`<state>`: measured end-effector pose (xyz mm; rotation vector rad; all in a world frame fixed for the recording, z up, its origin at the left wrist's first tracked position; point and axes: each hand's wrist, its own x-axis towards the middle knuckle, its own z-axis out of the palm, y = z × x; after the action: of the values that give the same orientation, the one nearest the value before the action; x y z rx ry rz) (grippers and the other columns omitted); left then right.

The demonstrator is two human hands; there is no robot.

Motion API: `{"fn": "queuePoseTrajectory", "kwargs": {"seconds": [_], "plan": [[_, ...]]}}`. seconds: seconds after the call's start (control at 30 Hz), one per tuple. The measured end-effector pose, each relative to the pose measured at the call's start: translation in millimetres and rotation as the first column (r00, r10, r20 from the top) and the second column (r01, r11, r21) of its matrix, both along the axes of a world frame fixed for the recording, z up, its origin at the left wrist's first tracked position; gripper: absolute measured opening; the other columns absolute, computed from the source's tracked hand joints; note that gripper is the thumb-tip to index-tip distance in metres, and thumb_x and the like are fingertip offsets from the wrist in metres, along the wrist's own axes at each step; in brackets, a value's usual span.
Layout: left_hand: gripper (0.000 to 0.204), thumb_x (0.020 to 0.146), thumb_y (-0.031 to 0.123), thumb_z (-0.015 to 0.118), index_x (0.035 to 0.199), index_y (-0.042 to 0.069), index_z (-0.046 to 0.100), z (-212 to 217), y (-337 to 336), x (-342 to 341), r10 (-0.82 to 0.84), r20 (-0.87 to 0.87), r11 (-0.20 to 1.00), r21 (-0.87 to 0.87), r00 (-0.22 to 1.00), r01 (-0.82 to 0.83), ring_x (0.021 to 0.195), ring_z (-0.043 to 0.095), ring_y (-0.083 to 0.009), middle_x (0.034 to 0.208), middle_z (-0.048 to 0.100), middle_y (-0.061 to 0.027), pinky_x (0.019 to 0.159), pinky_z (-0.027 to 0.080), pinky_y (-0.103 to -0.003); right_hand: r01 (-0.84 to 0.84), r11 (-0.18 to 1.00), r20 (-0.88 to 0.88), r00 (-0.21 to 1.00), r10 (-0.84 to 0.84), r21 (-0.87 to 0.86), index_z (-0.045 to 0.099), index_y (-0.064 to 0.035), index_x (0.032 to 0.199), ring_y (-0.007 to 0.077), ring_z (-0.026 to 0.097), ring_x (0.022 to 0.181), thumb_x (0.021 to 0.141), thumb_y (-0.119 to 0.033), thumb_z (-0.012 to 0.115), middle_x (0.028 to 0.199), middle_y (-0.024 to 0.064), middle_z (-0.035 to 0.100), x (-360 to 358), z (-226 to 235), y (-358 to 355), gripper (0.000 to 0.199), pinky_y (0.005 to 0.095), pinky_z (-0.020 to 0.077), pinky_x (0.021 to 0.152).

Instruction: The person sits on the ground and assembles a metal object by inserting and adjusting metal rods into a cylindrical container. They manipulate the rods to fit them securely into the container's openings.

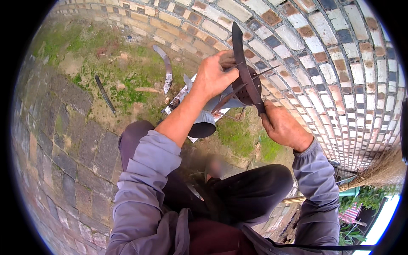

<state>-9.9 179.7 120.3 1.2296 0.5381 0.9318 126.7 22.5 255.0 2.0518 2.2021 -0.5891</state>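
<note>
In front of the wall I hold up a dark, curved metal strip [239, 44]. My left hand [212, 77] is closed at its middle, with the thumb against it and the fingertips partly hidden. My right hand [285, 126] pinches its lower end. Behind the strip is a dark round metal plate [253, 85] with small holes, and thin pointed rods [265, 72] stick out beside it. Whether strip and plate are joined I cannot tell. Below them sits a grey sheet-metal body with a short round pipe [202, 129], its dark mouth facing me.
Another curved strip [164, 68] lies on mossy ground near the wall's foot. A straight dark bar [104, 94] is further left, beside stone paving [89, 157]. The brick wall [314, 55] rises close on the right. A straw broom [380, 172] leans at the lower right.
</note>
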Motion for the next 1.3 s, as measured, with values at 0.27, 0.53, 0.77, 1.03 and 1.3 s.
{"fn": "queuePoseTrajectory", "kwargs": {"seconds": [0.27,0.53,0.77,1.03,1.3], "plan": [[0.052,0.08,0.004,0.066,0.129,-0.009,0.053,8,-2,-12,-0.019,0.071,0.996,-0.085,0.997,0.025,0.107,0.065,-0.0214,0.118,0.066,-0.0182,0.094,0.052,-0.032,0.088,0.994,-0.022,0.996,-0.09,-0.058,0.047,0.0072,0.095,0.0505,0.055,0.073,0.091,-0.006,0.054,0.071,0.03,0.055,-11,4,2,0.015,0.0533,0.0418,0.063],[0.044,0.08,0.004,0.07,0.12,-0.008,0.058,3,5,-24,0.043,0.191,0.994,-0.109,0.981,-0.023,0.092,0.067,-0.0153,0.105,0.071,-0.0126,0.082,0.055,-0.028,-0.08,0.996,0.031,0.996,0.081,-0.033,0.046,0.0108,0.094,0.0499,0.059,0.068,0.087,-0.002,0.052,0.064,0.0304,0.056,-19,11,17,0.015,0.0553,0.0458,0.061],[0.041,0.08,0.003,0.069,0.118,-0.008,0.058,7,4,-27,0.047,0.149,0.994,-0.102,0.988,-0.031,0.092,0.067,-0.0137,0.102,0.072,-0.0107,0.08,0.054,-0.027,-0.073,0.997,0.045,0.996,0.074,-0.036,0.045,0.0108,0.095,0.0501,0.058,0.068,0.088,-0.002,0.052,0.065,0.0304,0.055,-21,12,17,0.016,0.0553,0.0451,0.061],[0.048,0.081,0.005,0.067,0.125,-0.009,0.056,10,2,-24,-0.02,0.124,0.994,-0.101,0.992,0.033,0.1,0.064,-0.0172,0.112,0.068,-0.0167,0.088,0.052,-0.029,-0.04,0.997,0.015,0.999,0.041,-0.059,0.044,0.009,0.094,0.0509,0.057,0.071,0.089,-0.003,0.052,0.066,0.0304,0.055,-14,14,14,0.015,0.0554,0.044,0.063],[0.046,0.084,0.008,0.064,0.125,-0.008,0.056,11,1,-29,0.044,0.125,0.996,-0.077,0.991,-0.034,0.103,0.064,-0.0205,0.113,0.067,-0.0184,0.089,0.052,-0.032,-0.016,1.0,-0.019,1.0,0.016,0.004,0.046,0.0076,0.098,0.0509,0.058,0.073,0.088,-0.004,0.052,0.071,0.0302,0.057,-25,10,15,0.016,0.0562,0.0447,0.065]]}}
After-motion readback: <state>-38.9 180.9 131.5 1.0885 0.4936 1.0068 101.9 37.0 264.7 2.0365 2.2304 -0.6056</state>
